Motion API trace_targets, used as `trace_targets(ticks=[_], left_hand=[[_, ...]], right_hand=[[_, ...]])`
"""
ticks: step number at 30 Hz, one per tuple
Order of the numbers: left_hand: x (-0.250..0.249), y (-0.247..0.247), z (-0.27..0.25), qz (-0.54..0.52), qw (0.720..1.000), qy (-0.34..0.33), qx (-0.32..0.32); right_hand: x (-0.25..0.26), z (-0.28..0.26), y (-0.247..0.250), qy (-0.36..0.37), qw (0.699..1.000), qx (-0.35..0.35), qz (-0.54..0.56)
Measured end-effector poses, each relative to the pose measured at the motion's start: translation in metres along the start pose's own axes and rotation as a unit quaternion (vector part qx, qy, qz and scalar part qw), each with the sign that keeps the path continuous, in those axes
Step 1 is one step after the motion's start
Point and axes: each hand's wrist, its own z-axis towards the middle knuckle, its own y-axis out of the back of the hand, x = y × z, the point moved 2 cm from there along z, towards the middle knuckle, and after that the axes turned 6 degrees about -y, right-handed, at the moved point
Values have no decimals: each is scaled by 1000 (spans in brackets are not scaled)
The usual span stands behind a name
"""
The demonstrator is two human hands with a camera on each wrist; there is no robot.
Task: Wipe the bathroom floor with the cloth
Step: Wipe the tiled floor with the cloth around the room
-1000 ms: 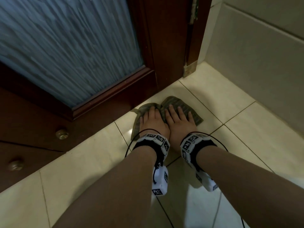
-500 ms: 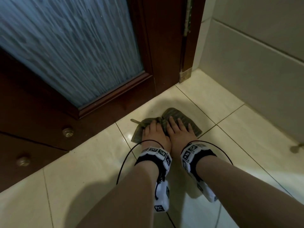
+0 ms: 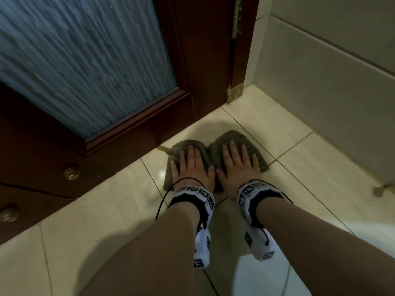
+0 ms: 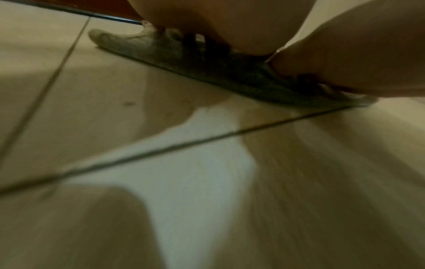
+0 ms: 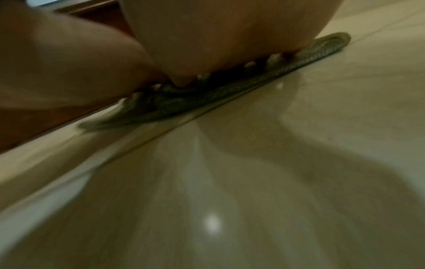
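A grey-green ribbed cloth [image 3: 243, 142] lies flat on the cream floor tiles [image 3: 102, 221] close to the foot of the door. My left hand [image 3: 190, 165] presses flat on the cloth's left half with straight fingers. Beside it, thumbs almost touching, my right hand [image 3: 237, 165] presses flat on the right half. In the left wrist view the cloth [image 4: 161, 52] shows edge-on under my palm [image 4: 218, 27]. The right wrist view shows the cloth [image 5: 230, 92] squeezed under my palm [image 5: 218, 36] against the glossy tile.
A dark wooden door [image 3: 205, 60] with a frosted glass panel [image 3: 74, 60] stands just beyond the cloth. A tiled wall [image 3: 331, 92] runs along the right. Two brass studs [image 3: 71, 173] sit in the wood at the left. A small metal fitting [image 3: 379, 190] lies at the right edge.
Both hands drew the cloth back from the door, then slid it forward again toward the door. The hands now lie a little further apart on it.
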Motion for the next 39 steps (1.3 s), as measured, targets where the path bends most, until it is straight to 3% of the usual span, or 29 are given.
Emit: trace_targets(ticks=[4, 9, 20, 30, 39], left_hand=[[-5, 3, 31, 7, 1000, -1, -6], [-18, -12, 51, -43, 997, 17, -54], [2, -15, 47, -83, 986, 88, -113], [21, -21, -6, -122, 971, 178, -101], [91, -29, -69, -143, 950, 261, -93]], right_hand=[[-30, 38, 21, -84, 995, -44, 42], [-38, 73, 35, -64, 995, -70, 20], [11, 118, 51, -16, 998, -53, -37], [38, 91, 52, 113, 988, -7, -109], [113, 39, -17, 160, 977, -34, -139]])
